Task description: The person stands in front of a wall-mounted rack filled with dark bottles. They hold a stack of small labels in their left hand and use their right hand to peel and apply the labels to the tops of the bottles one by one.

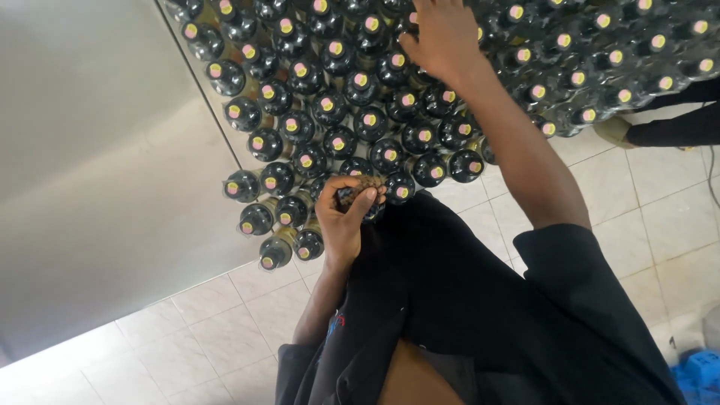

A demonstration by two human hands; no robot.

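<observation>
Many dark bottles (337,112) with yellow and pink caps stand packed together on the tiled floor, seen from above. My left hand (346,214) is closed around the top of one bottle (360,196) at the near edge of the group; its cap is hidden by my fingers. My right hand (442,34) reaches far over the group and rests with spread fingers on the bottle tops at the back.
A grey metal wall or cabinet side (97,165) runs along the left of the bottles. White floor tiles (645,202) lie to the right. Another person's dark sleeve and hand (660,131) show at the right edge. Something blue (701,375) sits bottom right.
</observation>
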